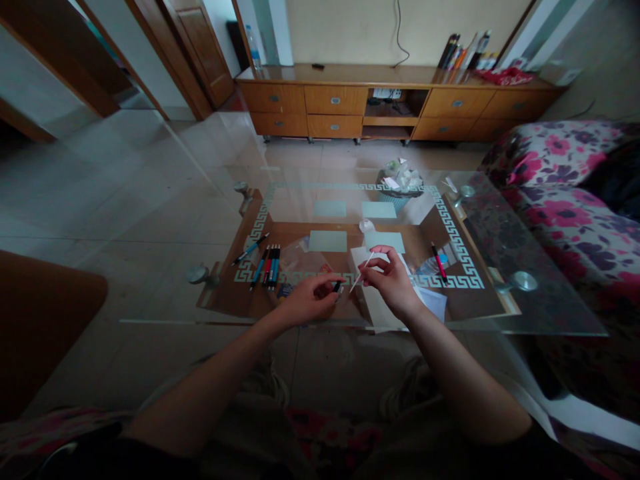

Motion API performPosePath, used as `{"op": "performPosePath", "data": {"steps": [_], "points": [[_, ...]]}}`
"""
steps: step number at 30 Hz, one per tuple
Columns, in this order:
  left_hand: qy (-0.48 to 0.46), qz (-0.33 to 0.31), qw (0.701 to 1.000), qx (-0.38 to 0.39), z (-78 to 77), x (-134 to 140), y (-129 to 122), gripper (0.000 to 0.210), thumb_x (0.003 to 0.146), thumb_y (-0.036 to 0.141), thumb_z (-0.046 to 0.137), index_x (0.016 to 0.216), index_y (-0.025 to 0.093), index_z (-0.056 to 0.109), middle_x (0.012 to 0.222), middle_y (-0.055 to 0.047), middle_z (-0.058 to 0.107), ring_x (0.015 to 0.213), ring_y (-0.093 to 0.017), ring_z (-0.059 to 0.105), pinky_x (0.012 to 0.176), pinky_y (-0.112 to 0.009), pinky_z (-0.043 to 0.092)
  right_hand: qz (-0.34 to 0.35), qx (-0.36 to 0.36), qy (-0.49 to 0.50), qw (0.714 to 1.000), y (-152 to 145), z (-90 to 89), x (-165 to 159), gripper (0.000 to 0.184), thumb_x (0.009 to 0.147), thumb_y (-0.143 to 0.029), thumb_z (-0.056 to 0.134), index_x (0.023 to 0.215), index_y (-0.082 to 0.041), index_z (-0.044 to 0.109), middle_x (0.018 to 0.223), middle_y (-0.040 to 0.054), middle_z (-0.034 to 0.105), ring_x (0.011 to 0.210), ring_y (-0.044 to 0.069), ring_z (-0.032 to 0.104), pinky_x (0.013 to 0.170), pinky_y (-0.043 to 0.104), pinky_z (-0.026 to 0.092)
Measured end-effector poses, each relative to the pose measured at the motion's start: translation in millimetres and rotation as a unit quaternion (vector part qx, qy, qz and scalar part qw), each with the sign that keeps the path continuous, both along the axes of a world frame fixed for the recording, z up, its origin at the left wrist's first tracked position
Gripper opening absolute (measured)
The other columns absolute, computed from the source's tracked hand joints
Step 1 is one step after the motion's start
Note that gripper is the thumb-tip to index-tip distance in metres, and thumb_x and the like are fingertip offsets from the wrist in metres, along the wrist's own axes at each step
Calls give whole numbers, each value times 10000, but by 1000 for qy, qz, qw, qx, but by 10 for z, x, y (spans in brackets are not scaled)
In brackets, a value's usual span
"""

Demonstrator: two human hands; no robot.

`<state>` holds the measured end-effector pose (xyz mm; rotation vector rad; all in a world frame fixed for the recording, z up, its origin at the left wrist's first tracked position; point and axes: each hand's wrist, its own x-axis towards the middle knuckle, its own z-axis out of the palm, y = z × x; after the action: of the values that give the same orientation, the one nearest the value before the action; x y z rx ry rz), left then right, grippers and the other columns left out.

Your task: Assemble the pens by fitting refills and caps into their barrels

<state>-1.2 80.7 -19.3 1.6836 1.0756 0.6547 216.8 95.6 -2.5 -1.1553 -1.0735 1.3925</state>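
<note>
Over the near edge of the glass table (280, 323), my left hand (311, 297) pinches a small black piece (337, 287) that looks like part of a pen. Just to its right, my right hand (389, 279) grips a thin whitish stick (356, 280), like a pen refill, slanting down to the left. The two hands are apart. Left of them lies a row of several blue, red and black pens (267, 267), with a blue-and-black pen (250, 249) lying askew beside it. A red-and-black pen (440, 263) rests on the right side.
White sheets (383, 310) show under my right hand. A clear plastic bag (297, 257) appears near the pens. Beyond the table stands a filled waste basket (397, 190). A wooden cabinet (335, 110) lines the wall; a flowered sofa (575, 193) is at right.
</note>
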Motion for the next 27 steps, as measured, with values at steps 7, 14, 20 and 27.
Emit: {"op": "performPosePath", "data": {"steps": [7, 14, 20, 27], "points": [[12, -35, 999, 4, -21, -5, -15, 376, 868, 300, 605, 1224, 200, 669, 871, -27, 648, 765, -138, 564, 719, -252, 461, -34, 13, 45, 998, 9, 4, 1, 500, 735, -361, 775, 1074, -271, 418, 790, -64, 647, 685, 150, 692, 637, 283, 578], [7, -36, 999, 2, -55, -20, -12, 392, 863, 321, 627, 1233, 199, 668, 847, -22, 630, 749, -132, 543, 718, -250, 450, -26, 29, 64, 997, 6, -10, -13, 493, 731, -343, 793, 1058, -277, 431, 785, -54, 661, 684, 158, 696, 639, 289, 584], [7, -33, 999, -3, -7, -9, -19, 406, 860, 315, 632, 1239, 177, 669, 834, -25, 633, 738, -131, 540, 718, -249, 448, -7, 27, 50, 998, -11, 0, -37, 472, 723, -359, 798, 1042, -270, 463, 788, -43, 679, 684, 157, 692, 666, 308, 583], [-13, -45, 999, 9, -57, -18, -9, 423, 891, 326, 602, 1292, 197, 635, 1029, -74, 699, 863, -173, 615, 801, -291, 490, 27, 29, 4, 999, -10, -60, -50, 310, 755, -386, 759, 953, -218, 590, 805, -1, 686, 732, 151, 670, 662, 283, 547]]}}
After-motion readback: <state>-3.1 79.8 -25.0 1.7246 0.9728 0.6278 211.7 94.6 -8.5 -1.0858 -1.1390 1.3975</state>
